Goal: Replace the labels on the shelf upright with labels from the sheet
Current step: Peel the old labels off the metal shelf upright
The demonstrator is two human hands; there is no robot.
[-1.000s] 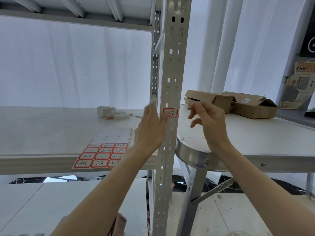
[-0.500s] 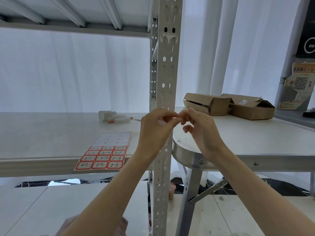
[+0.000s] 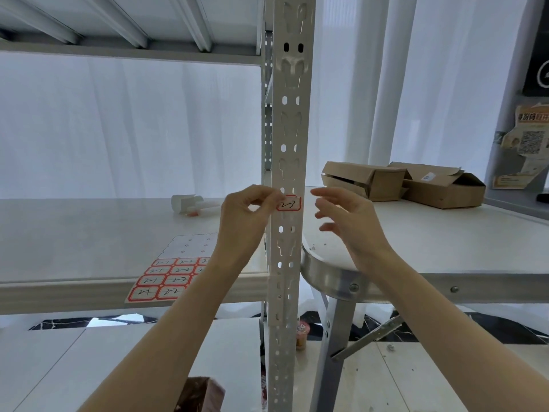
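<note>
**Label pinched against the upright**

The left hand (image 3: 246,217) is curled, thumb and forefinger pinched on the left edge of a red-bordered label (image 3: 289,203) that sits on the face of the shelf upright (image 3: 286,138). The label carries handwritten marks and lies flat across the perforated metal, at about the height of the shelf board. The right hand (image 3: 349,217) hovers just right of the upright, fingers spread and loosely bent, gripping nothing and touching nothing.

On the shelf (image 3: 74,233) to the left, the label sheet (image 3: 169,276) lies near the front edge, its far rows peeled bare, its near rows full of red-bordered labels. Farther back lies a white roll (image 3: 181,202). To the right, the counter (image 3: 445,248) bears two cardboard boxes (image 3: 404,184).
</note>
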